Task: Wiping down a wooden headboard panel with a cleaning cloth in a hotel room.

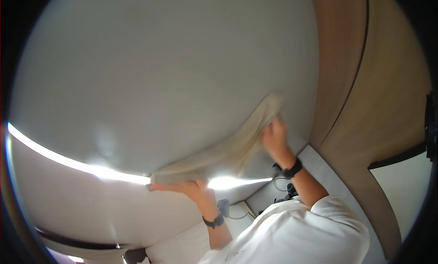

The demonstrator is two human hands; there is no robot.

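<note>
A long beige cloth point(226, 151) stretches in a slanting, creased band between my hands, against a large smooth grey panel. My left hand point(186, 188) lies along the cloth's lower left edge, its fingers extended to the left and its fingertips at the cloth's corner beside a bright light strip point(68, 163). At the cloth's right end, my right hand point(276, 135) is closed on the fabric, slightly blurred; part of the cloth sticks out above it. Each wrist wears a black band point(293, 169).
Wood-look panels point(342, 58) with a dark curved seam run down the right side. Beyond the light strip is a pale panel point(85, 209). A thin cable point(239, 216) hangs near my left wrist, and dark items point(287, 194) lie beside my white shirt.
</note>
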